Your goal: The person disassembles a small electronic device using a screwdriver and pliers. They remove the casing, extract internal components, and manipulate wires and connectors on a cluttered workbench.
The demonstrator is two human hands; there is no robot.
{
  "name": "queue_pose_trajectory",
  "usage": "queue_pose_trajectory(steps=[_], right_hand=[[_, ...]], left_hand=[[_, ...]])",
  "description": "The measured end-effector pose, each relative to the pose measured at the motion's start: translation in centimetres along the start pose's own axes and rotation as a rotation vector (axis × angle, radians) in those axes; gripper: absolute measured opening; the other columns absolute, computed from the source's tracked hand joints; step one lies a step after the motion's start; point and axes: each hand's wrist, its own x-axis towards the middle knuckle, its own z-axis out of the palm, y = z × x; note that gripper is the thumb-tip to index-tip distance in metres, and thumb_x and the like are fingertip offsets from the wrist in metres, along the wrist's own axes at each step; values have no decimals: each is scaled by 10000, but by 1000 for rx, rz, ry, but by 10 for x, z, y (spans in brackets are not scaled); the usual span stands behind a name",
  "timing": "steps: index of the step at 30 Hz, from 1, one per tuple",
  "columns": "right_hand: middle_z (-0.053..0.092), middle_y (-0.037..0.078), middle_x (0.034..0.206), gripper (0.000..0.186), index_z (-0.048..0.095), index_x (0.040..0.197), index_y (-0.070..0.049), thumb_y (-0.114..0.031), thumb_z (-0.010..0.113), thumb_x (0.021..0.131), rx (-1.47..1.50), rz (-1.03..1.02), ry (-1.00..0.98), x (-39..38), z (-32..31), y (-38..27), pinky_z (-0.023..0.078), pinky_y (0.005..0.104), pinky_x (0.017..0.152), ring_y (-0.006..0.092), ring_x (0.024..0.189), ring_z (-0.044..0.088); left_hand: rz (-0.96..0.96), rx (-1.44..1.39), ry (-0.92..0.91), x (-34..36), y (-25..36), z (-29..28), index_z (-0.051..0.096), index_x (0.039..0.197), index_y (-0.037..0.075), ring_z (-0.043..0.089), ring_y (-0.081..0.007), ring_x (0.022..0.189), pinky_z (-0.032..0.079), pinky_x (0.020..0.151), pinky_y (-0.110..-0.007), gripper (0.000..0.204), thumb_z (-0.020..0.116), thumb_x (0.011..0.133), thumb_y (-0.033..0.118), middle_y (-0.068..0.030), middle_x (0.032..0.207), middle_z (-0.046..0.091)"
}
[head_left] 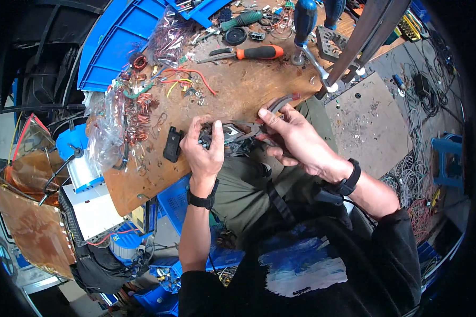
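Over the near edge of the wooden workbench (248, 90), my left hand (203, 145) is closed around a small dark part with a silvery face (231, 131), wires and bits hanging about it. My right hand (301, 137) grips worn pliers (283, 101), one dark handle sticking up past the thumb. Their jaws point left and meet the part; the exact contact is too small to make out. A black box-shaped piece (172, 144) lies on the bench just left of my left hand.
Copper coils (137, 116) and clear plastic bags (103, 140) crowd the left side. An orange-handled screwdriver (259, 52), a green-handled one (241, 20) and red wires (203, 79) lie farther back. A blue-handled tool (305, 21) stands by a metal frame (365, 42). Blue crates (121, 39) border the bench.
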Motion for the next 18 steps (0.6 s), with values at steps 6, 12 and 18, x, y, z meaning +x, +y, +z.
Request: queue_pose_trajectory(steps=[6, 12, 18], right_hand=[[497, -9, 719, 231, 561, 1068, -29, -259, 574, 1070, -214, -544, 19, 12, 9, 52, 408, 280, 537, 80, 579, 478], [489, 7, 733, 172, 552, 1074, -13, -179, 594, 1058, -211, -680, 123, 22, 18, 81, 394, 291, 536, 87, 596, 461], [478, -17, 735, 136, 544, 1102, -19, -134, 599, 1052, -36, -627, 118, 22, 30, 93, 359, 260, 505, 61, 578, 420]], left_hand=[[-83, 106, 94, -1, 1, 4, 669, 926, -40, 594, -127, 711, 496, 691, -302, 167, 618, 985, 107, -55, 778, 665], [-141, 145, 184, 1, 5, 8, 692, 919, -45, 607, -117, 729, 488, 701, -296, 273, 590, 1027, 183, -81, 814, 716], [-251, -83, 266, -3, -16, 10, 653, 908, -61, 583, -129, 735, 478, 680, -331, 289, 579, 1037, 187, -66, 790, 670]])
